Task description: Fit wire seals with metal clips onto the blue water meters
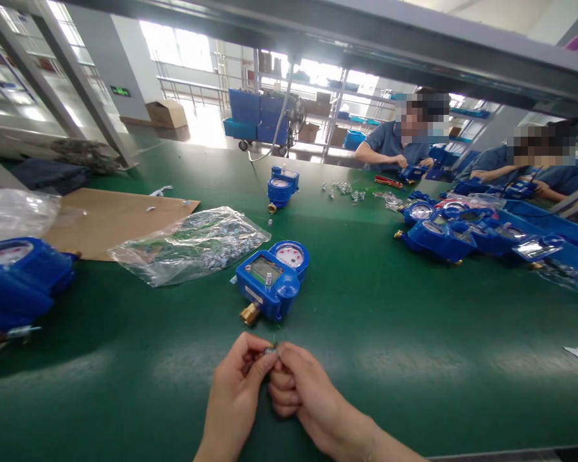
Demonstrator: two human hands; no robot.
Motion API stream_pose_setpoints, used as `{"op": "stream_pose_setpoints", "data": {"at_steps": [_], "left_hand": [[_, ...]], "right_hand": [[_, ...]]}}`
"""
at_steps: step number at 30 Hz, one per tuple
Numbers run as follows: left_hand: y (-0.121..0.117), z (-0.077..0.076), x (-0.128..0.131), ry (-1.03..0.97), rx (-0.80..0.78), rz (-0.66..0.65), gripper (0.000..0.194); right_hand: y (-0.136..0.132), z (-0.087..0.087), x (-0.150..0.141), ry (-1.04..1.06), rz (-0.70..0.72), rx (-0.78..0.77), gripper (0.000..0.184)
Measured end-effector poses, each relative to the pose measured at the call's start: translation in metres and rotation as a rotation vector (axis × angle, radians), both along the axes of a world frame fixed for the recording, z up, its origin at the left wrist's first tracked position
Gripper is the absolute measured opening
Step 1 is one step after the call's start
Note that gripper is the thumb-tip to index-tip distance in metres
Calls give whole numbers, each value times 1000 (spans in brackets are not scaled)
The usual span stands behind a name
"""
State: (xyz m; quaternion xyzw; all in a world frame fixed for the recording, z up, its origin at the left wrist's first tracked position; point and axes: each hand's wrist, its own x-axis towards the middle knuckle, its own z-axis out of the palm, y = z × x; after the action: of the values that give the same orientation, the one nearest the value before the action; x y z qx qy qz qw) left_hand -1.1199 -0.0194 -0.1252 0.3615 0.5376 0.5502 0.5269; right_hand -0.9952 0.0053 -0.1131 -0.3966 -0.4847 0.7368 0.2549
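Close together near the front edge of the green table (380, 378), my left hand (236, 391) and my right hand (308, 391) meet at the fingertips. Between them is a small clear-grey wire seal (270, 350), pinched by both hands and mostly covered by the fingers. A thin wire sticks up from it. Just beyond lies a blue water meter (262, 289) with a round dial, a display window and a brass fitting. A small clear seal (268, 278) stands on its window. Farther back is another blue water meter (280, 187).
A plastic bag of small seals (192, 247) lies partly on a cardboard sheet (91, 215). At left is another meter (19, 279); several more meters (443, 234) are piled right. Loose seals (344, 191) lie farther back. Two co-workers (390, 141) handle meters across the table. An overhead beam crosses the top.
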Motion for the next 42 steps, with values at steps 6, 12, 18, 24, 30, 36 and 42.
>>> {"op": "stream_pose_setpoints", "data": {"at_steps": [6,12,18,24,30,36,42], "left_hand": [[3,-3,1,-185,-41,-52,24],[5,-7,-1,-59,42,-41,17],[7,-6,-2,-471,-112,-110,28],[11,-8,2,-210,9,-55,21],[12,-12,1,-376,-81,-97,32],[16,-10,-2,-121,40,-55,23],[20,-12,-4,-394,-85,-84,33]], "right_hand": [[1,1,3,-82,-111,231,38],[3,0,3,25,68,11,36],[7,-6,2,-294,-71,523,36],[7,-10,0,10,78,43,39],[13,-8,6,-312,-29,548,34],[17,-12,3,-47,103,84,41],[19,-17,5,-480,12,803,28]]}}
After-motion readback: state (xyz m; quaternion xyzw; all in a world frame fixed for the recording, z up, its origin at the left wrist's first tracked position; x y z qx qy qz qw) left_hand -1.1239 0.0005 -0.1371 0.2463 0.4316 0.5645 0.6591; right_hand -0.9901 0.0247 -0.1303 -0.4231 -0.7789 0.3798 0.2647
